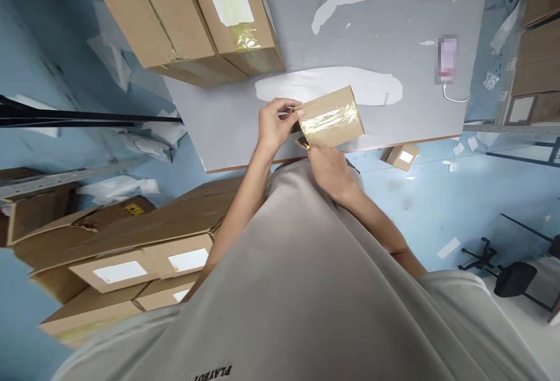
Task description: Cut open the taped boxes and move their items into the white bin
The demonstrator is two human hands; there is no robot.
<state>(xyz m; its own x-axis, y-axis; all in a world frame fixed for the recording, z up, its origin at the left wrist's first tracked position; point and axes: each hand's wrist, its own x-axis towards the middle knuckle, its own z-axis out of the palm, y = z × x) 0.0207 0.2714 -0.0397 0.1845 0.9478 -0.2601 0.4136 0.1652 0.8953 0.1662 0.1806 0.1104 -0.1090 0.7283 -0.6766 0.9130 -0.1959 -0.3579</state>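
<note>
The small brown cardboard box, with a band of shiny clear tape across its top, is held just above the near edge of the grey table, close to the person's chest. The left hand is clamped on the box's left end, thumb and fingers wrapped over it. The right hand is curled against the bottom near corner, though I cannot tell whether it pinches anything there. Large tan cardboard cartons stand at the table's far left, and a long white paper strip lies just behind the box.
</note>
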